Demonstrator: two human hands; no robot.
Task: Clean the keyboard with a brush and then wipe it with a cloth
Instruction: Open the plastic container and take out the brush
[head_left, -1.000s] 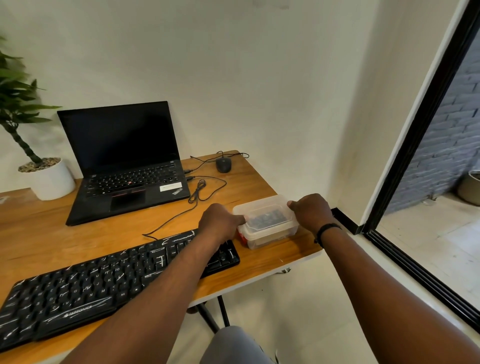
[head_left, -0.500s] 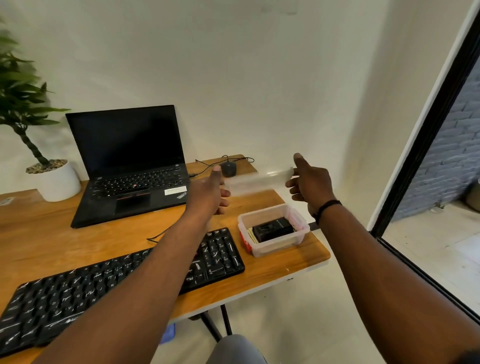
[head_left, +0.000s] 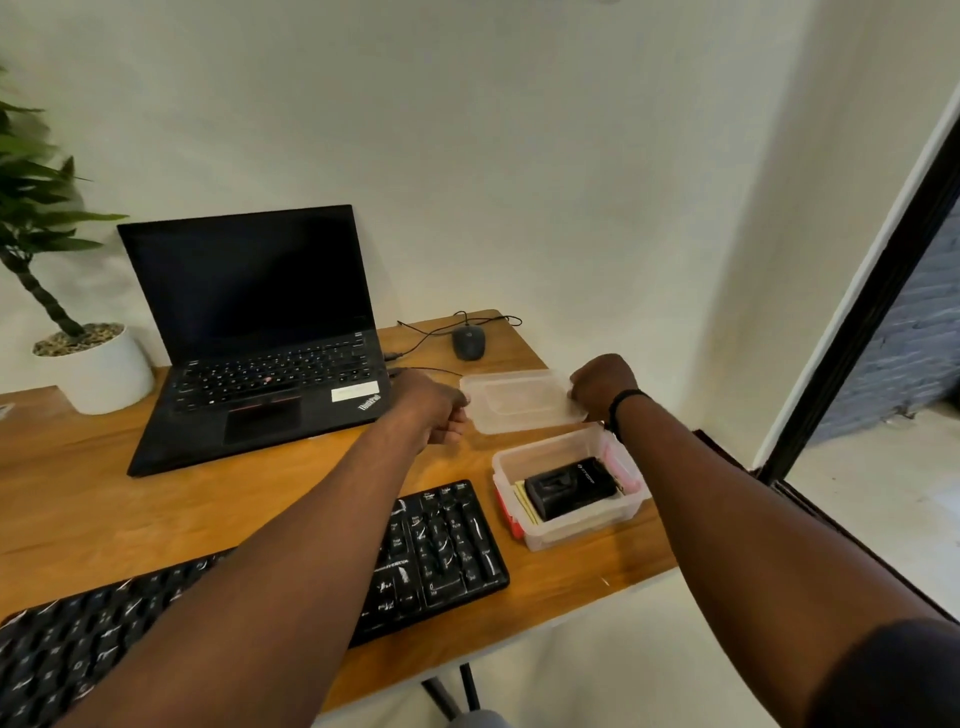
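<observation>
A black keyboard (head_left: 441, 545) lies along the desk's front edge, partly under my left forearm. To its right stands an open clear plastic box (head_left: 618, 512) holding a black case (head_left: 569, 491) and some yellow and pink items. Behind the box, my left hand (head_left: 434, 410) and my right hand (head_left: 602, 384) grip the two ends of the clear lid (head_left: 522, 402), low over the desk. No brush or cloth is plainly visible.
An open black laptop (head_left: 260, 338) sits at the back of the wooden desk (head_left: 104, 499), with a potted plant (head_left: 88, 364) to its left and a wired mouse (head_left: 469, 343) to its right. The desk's right edge ends near a dark door frame (head_left: 857, 322).
Both hands lifted the lid off the box, raised it, then lowered it toward the desk behind the box. The box now stands open.
</observation>
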